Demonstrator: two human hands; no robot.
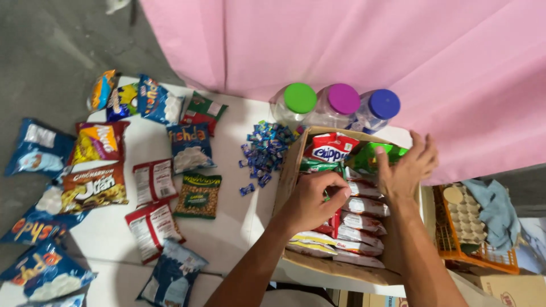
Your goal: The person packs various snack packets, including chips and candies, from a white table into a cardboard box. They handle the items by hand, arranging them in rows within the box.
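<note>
Both hands inside box (291, 170), left hand (311, 200) on packets (364, 223), right hand (405, 167) by far wall. Behind hands, three jars (335, 108). Left of hands, candy pile (266, 149); further left, snack bags (153, 182) spread over table (239, 227). Right of hands, egg tray (469, 219).

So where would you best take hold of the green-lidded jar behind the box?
Probably by the green lid, coming from above. The clear jar stands upright with its lid facing up, while the cardboard box crowds its front and the purple-lidded jar sits close beside it, so the sides look hard to reach.
</note>
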